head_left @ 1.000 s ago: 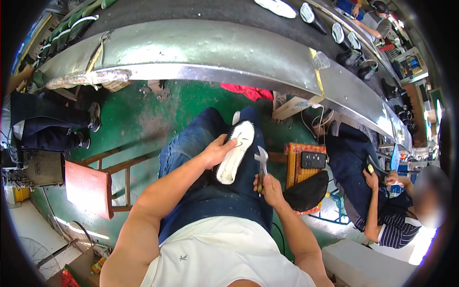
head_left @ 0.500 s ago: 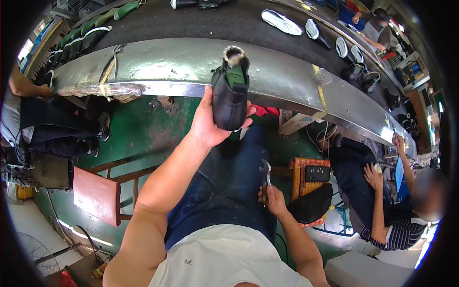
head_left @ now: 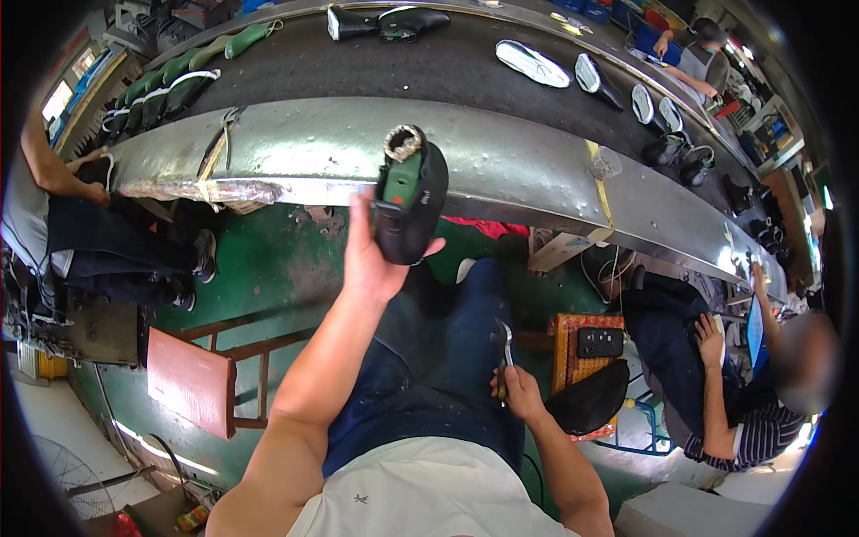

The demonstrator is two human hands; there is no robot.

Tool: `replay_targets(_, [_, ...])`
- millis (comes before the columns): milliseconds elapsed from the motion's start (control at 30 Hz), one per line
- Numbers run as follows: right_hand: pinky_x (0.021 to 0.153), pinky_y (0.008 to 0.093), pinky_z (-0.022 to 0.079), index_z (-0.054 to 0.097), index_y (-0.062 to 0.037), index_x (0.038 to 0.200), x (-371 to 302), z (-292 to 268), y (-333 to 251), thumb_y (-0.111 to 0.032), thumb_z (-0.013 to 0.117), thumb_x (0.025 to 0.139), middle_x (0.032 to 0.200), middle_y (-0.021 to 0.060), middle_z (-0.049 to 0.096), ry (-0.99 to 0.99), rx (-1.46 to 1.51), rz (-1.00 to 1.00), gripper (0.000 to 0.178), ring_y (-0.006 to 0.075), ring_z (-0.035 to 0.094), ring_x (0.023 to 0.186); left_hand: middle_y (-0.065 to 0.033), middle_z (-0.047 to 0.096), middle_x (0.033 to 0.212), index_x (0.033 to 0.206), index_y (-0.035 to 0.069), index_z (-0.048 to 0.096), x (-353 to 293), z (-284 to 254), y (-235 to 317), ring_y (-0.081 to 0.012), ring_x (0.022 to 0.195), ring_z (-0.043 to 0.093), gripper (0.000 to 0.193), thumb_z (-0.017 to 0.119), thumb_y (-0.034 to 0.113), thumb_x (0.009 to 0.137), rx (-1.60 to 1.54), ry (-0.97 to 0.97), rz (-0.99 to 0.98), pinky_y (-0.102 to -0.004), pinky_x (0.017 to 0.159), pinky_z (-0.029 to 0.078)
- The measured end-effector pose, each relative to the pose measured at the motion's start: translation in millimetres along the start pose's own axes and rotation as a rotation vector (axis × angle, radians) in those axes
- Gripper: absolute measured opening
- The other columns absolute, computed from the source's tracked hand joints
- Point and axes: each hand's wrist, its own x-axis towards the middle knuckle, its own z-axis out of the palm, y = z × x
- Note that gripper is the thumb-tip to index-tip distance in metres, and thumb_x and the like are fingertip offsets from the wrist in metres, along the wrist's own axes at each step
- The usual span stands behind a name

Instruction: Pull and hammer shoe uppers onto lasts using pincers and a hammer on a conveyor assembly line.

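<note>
Raised in front of the metal edge of the bench is a black shoe (head_left: 428, 204) with a green last (head_left: 402, 182) inside it. My left hand (head_left: 374, 273) is closed round the shoe's lower end, and the metal-ringed top of the last tilts upward. Above my right thigh, my right hand (head_left: 517, 392) grips a pair of pincers (head_left: 508, 345) by the handles. Their curved metal jaws point up and away from me. The pincers are well apart from the shoe.
A dark conveyor belt (head_left: 304, 76) behind a metal rail (head_left: 322, 134) carries several shoes and green lasts. A brown stool (head_left: 190, 380) stands at my left. On my right, a woven seat (head_left: 568, 358) bears a black case (head_left: 599, 342). Co-workers sit or stand at both sides.
My left hand has turned the shoe, showing more of the green last, and shifted it slightly left and lower in view. My right hand keeps its grip on the pincers.
</note>
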Motion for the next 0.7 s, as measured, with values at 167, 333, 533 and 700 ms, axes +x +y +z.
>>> replay_targets(167, [0.068, 0.0302, 0.053, 0.062, 0.0037, 0.111, 0, -3, 2, -0.045, 0.039, 0.11, 0.089, 0.0087, 0.068, 0.006, -0.002, 0.011, 0.054, 0.0157, 0.067, 0.073, -0.0137, 0.059, 0.133, 0.155, 0.012, 0.036, -7, 7, 48, -0.0301, 0.112, 0.066, 0.081, 0.079, 0.032, 0.089, 0.527, 0.034, 0.178, -0.0519, 0.081, 0.064])
replay_targets(333, [0.067, 0.0302, 0.053, 0.062, 0.0037, 0.11, 4, -4, -5, -0.044, 0.039, 0.11, 0.088, 0.0089, 0.068, -0.017, -0.022, 0.03, 0.053, 0.0159, 0.067, 0.071, -0.0189, 0.065, 0.122, 0.141, -0.011, 0.047, 55, -14, 96, -0.0271, 0.109, 0.064, 0.082, 0.057, 0.059, 0.099, 0.906, 0.24, 0.328, -0.0379, 0.094, 0.052])
replay_targets(533, [0.065, 0.0302, 0.053, 0.063, 0.0039, 0.109, 9, -3, 3, -0.042, 0.04, 0.109, 0.086, 0.0091, 0.069, 0.001, -0.012, 0.041, 0.051, 0.0159, 0.067, 0.069, -0.0357, 0.041, 0.149, 0.154, -0.002, 0.036, 90, -88, 140, -0.0462, 0.141, 0.038, 0.076, 0.035, 0.057, 0.106, 1.497, 0.644, 0.502, -0.0451, 0.117, 0.031])
replay_targets(700, [0.065, 0.0302, 0.053, 0.064, 0.0041, 0.107, 15, 0, -11, -0.042, 0.041, 0.109, 0.085, 0.0093, 0.07, 0.01, -0.055, 0.117, 0.052, 0.0162, 0.068, 0.069, -0.033, 0.028, 0.16, 0.149, 0.006, 0.049, 82, -125, 149, -0.0509, 0.15, 0.021, 0.061, 0.04, 0.048, 0.107, 1.956, 0.543, 0.636, -0.0538, 0.123, 0.021])
